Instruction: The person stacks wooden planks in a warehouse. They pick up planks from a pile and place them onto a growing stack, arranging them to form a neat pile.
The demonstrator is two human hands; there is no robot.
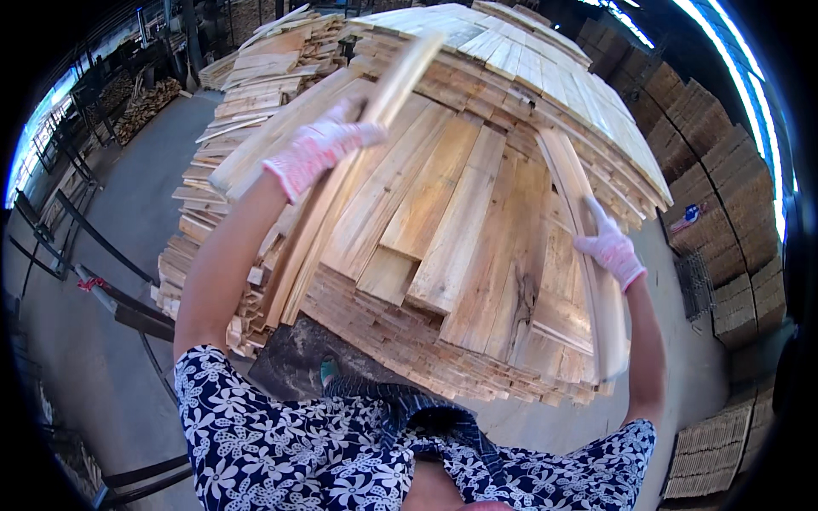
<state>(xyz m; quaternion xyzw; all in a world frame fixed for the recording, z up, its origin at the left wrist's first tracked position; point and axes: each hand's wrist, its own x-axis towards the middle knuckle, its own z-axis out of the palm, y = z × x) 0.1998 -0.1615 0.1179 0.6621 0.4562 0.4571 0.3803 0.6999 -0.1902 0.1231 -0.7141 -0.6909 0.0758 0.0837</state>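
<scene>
My left hand (319, 152), in a pink-and-white work glove, grips a narrow pale wooden slat (407, 75) that points up and away over the pile. My right hand (610, 247), in the same kind of glove, holds the edge of a long thin plank (596, 289) lying along the right side of the pile. Both hands reach over a big stack of rough-sawn wooden boards (452, 221), laid in layers. My blue floral sleeves show at the lower edge.
More board stacks (273, 60) stand behind at the upper left. Tall stacked timber bundles (724, 170) line the right side. A grey concrete floor (128, 221) lies to the left, with dark metal frames (111, 294) on it.
</scene>
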